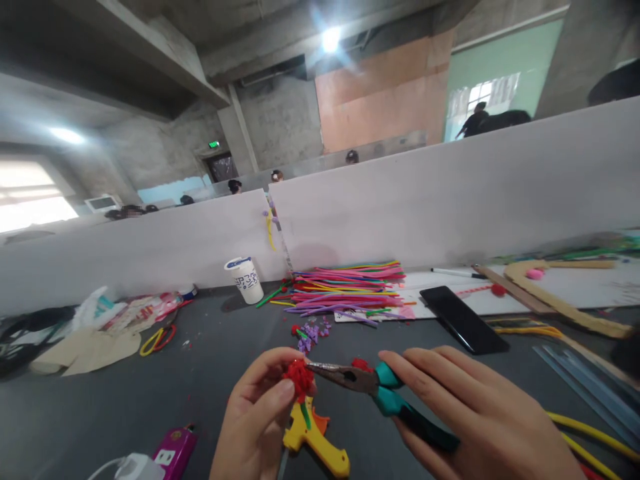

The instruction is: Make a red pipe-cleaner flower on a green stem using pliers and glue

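Note:
Between the thumb and fingers of my left hand (260, 407) is a red fuzzy flower (300, 379), with a bit of green below it. My right hand (470, 400) is wrapped round the teal handles of long-nose pliers (350, 377). The tips of the pliers reach the right edge of the flower; whether they grip it I cannot tell. Just below lies a yellow glue gun (320, 443) with an orange trigger. Another red fuzzy piece (362, 365) shows behind the pliers.
Beyond my hands lie a pile of coloured pipe cleaners (345, 290), small purple pieces (313, 333), a paper cup (245, 280) and a black phone (463, 319). Scissors (157, 340) lie left, a purple power strip (177, 450) nearer. A white partition (450, 200) stands behind; people show beyond it.

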The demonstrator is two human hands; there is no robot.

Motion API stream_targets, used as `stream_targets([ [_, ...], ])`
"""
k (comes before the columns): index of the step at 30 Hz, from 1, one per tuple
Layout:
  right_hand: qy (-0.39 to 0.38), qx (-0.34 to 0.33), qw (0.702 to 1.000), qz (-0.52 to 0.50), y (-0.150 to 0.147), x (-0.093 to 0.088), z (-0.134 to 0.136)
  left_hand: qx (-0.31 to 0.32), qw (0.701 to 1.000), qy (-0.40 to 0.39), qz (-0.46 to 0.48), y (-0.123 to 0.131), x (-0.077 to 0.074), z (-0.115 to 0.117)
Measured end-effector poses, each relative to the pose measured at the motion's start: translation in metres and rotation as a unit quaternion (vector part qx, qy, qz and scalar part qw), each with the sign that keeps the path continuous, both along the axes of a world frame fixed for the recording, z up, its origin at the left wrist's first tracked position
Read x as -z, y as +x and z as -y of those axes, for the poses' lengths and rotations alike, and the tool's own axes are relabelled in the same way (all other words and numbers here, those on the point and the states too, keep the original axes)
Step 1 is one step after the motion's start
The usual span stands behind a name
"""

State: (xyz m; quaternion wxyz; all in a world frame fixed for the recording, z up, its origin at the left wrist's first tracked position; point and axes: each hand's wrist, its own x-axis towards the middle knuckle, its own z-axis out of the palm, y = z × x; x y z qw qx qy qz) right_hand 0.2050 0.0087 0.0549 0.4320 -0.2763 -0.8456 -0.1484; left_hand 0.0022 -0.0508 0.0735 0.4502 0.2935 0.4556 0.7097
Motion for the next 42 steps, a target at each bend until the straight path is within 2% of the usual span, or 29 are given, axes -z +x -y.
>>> stream_targets([
  [7, 0.059, 0.028, 0.998, 0.004, -0.008, -0.001, 0.002, 0.056, 0.997, -0.012, 0.047, -0.003, -0.003, 0.003],
  [16, 0.1, 0.049, 0.994, -0.018, -0.012, -0.01, -0.007, 0.034, 0.999, 0.02, 0.022, -0.008, -0.006, -0.013],
  [22, -0.029, 0.022, 0.999, -0.009, 0.001, -0.012, -0.012, 0.041, 0.999, 0.02, 0.019, -0.004, -0.007, -0.018],
  [27, -0.075, 0.006, 0.997, 0.011, 0.011, -0.015, -0.011, 0.022, 0.999, 0.029, -0.002, 0.0, -0.008, -0.016],
  [33, -0.049, -0.01, 0.999, 0.007, 0.012, -0.015, -0.003, -0.037, 0.993, 0.044, -0.099, 0.001, -0.001, -0.015],
  [38, -0.022, -0.003, 1.0, -0.005, 0.006, -0.021, -0.002, -0.056, 0.965, 0.063, -0.248, -0.004, 0.002, -0.015],
  [42, -0.014, 0.003, 1.0, -0.008, 0.003, -0.024, -0.002, -0.078, 0.952, 0.082, -0.286, -0.005, 0.003, -0.016],
])
